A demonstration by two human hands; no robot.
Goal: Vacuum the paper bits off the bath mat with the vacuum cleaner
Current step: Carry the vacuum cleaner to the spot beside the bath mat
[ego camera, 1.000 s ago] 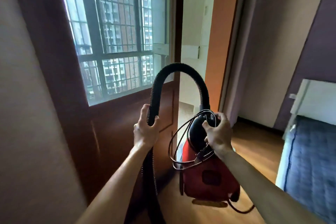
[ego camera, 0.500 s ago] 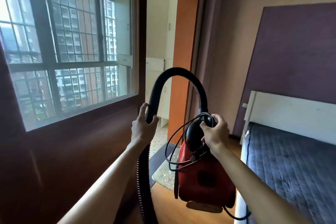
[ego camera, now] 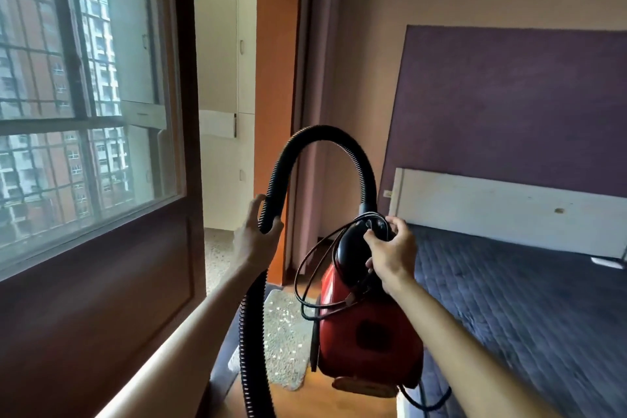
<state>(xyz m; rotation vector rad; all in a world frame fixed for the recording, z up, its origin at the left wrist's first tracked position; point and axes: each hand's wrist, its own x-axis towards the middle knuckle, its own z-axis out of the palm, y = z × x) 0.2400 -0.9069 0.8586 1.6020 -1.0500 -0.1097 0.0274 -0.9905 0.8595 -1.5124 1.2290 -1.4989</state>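
I carry a red vacuum cleaner (ego camera: 368, 336) in the air at centre. My right hand (ego camera: 390, 254) grips its black top handle together with loops of dark cable (ego camera: 315, 282). A black ribbed hose (ego camera: 325, 136) arches from the handle over to my left hand (ego camera: 254, 234), which grips it; the hose then hangs down past my forearm. On the floor below, partly hidden by the vacuum and hose, lies a pale bath mat (ego camera: 283, 336) speckled with white paper bits.
A brown door with a glass pane (ego camera: 84, 105) stands close on the left. Beyond it an orange-framed doorway (ego camera: 271, 112) opens onto a speckled floor and white cabinets. A bed with a blue quilt (ego camera: 526, 309) and white headboard fills the right. Wooden floor lies between.
The view has swung right and moved forward: the door has slid left, the bed and purple wall panel have come in, and the bath mat now shows below. Both hands keep their grips.
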